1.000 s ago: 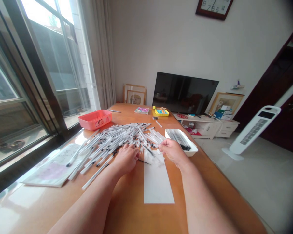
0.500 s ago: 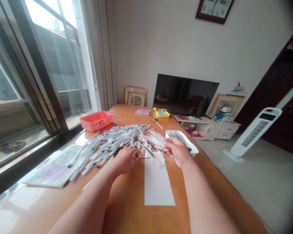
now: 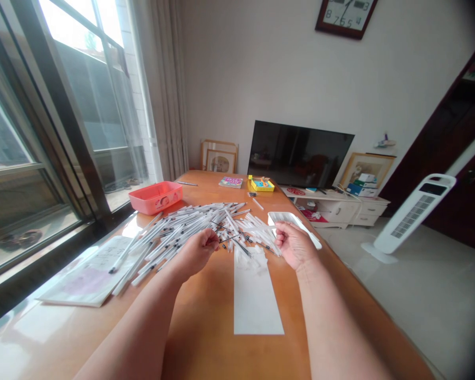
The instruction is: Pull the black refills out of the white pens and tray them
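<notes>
My left hand (image 3: 198, 252) is closed in a pinch around a thin black pen refill (image 3: 230, 238), whose far end points right. Opposite it, my right hand (image 3: 296, 247) grips a clear whitish pen barrel (image 3: 258, 228) that points left. The refill and the barrel are near each other over the table; whether they touch I cannot tell. Beyond both hands spreads a heap of pens (image 3: 190, 224) with white barrels and black ends. A white paper strip (image 3: 257, 301) lies between my forearms, with small clear pieces and dark refills at its far end.
Behind my right hand stands a white plastic box (image 3: 314, 241). A pink bin (image 3: 156, 198) is at the left edge near the window, with a booklet (image 3: 89, 274) closer to me. Farther off are a yellow box (image 3: 262, 184) and a purple book (image 3: 230, 182).
My left hand has moved slightly left, with the refill now tilted up to the right. My right hand has shifted a little right, and a pen barrel now shows in it.
</notes>
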